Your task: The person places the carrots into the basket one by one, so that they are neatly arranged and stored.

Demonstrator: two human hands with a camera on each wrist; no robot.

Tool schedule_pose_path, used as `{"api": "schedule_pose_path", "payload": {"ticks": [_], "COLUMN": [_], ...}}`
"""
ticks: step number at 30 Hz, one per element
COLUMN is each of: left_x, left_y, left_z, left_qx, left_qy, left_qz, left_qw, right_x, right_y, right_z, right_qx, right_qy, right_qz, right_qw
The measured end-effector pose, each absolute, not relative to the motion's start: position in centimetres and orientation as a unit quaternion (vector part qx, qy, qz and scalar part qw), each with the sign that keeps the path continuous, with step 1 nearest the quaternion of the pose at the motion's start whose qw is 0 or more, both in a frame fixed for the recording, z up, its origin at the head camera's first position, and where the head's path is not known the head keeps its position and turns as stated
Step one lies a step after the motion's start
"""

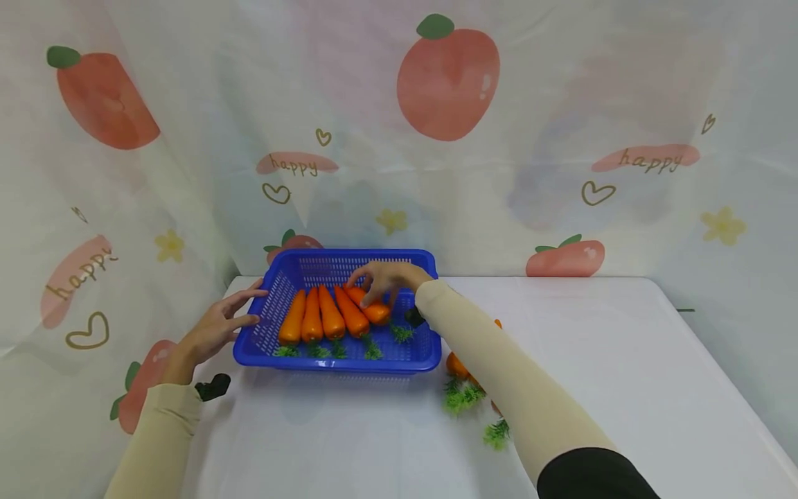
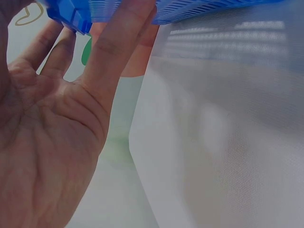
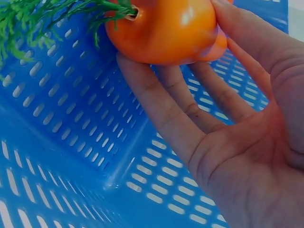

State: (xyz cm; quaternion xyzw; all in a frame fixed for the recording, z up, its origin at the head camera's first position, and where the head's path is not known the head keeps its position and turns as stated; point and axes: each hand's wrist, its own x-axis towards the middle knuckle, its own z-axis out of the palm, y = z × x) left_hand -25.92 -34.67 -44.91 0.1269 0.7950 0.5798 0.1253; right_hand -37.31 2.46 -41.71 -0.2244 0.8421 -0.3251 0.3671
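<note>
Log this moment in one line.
Right hand: holds carrot in basket | left hand: touches basket's left side | basket: four other carrots | table: more carrots

Carrots (image 1: 331,315) are orange with green tops (image 1: 402,334), the basket (image 1: 337,364) blue, the table (image 1: 592,360) white, the backdrop (image 1: 349,69) fruit-printed.

A cloth-lined booth, like a staged corner for recording; whether it stands in a home, a lab or elsewhere cannot be told. Pale cloth (image 1: 355,76) hangs behind the bench (image 1: 598,367) and along both sides, printed with red fruit (image 1: 449,86), yellow flowers (image 1: 391,221), hearts (image 1: 276,193) and "happy" lettering (image 1: 294,165). The smooth white bench carries a blue basket (image 1: 337,366) of glossy, artificial-looking carrots (image 1: 330,315).
</note>
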Motion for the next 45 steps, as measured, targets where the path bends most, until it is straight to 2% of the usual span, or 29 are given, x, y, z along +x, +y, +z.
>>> {"api": "schedule_pose_path", "payload": {"ticks": [27,40,45], "left_x": [-26.2,-26.0,-25.9], "left_y": [-34.2,-34.3,-34.6], "left_z": [-44.6,-44.6,-44.8], "left_qx": [0.125,0.127,0.125], "left_qy": [0.795,0.793,0.796], "left_qz": [0.580,0.582,0.579], "left_qw": [0.126,0.125,0.125], "right_x": [-37.2,-36.4,-36.0], "right_y": [2.6,3.0,3.3], "right_z": [-42.3,-39.8,-38.4], "right_qx": [-0.216,-0.225,-0.257], "right_qy": [0.847,0.836,0.842], "right_qz": [-0.305,-0.273,-0.247], "right_qw": [0.378,0.419,0.404]}}
